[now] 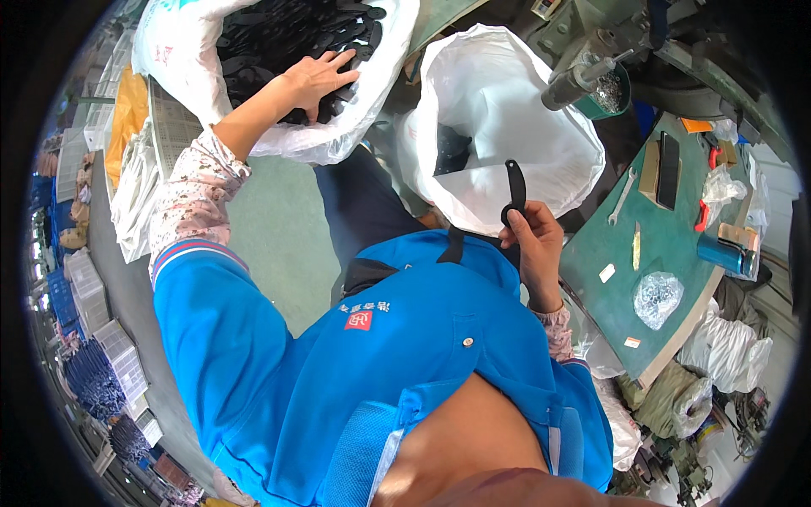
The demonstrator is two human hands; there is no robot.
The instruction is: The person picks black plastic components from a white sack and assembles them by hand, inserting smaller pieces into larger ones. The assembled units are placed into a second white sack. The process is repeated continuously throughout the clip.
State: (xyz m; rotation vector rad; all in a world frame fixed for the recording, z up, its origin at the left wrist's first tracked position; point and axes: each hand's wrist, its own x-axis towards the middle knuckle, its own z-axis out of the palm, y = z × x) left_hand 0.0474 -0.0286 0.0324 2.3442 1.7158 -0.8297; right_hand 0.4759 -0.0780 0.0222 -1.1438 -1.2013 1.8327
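My left hand point(317, 84) rests on a heap of black flat parts point(279, 42) with rounded ends, fingers spread and gripping none that I can see. The heap fills a white plastic-lined sack point(182, 63) at the upper left. In my right hand point(538, 245), between thumb and fingers, a black curved handle-like piece point(515, 184) stands up, its round end at my fingertips. That hand is at the near rim of a second white sack point(541, 110). Some black pieces point(452, 150) show deep inside this sack, partly hidden by its wall.
On the right, a green-topped table point(591, 262) carries a wrench point(623, 196), a dark phone-like slab point(668, 169), a blue cylinder point(722, 253) and a clear bag point(658, 300) of small parts. Machinery point(591, 72) overhangs the second sack's far right. White bags point(135, 190) hang left.
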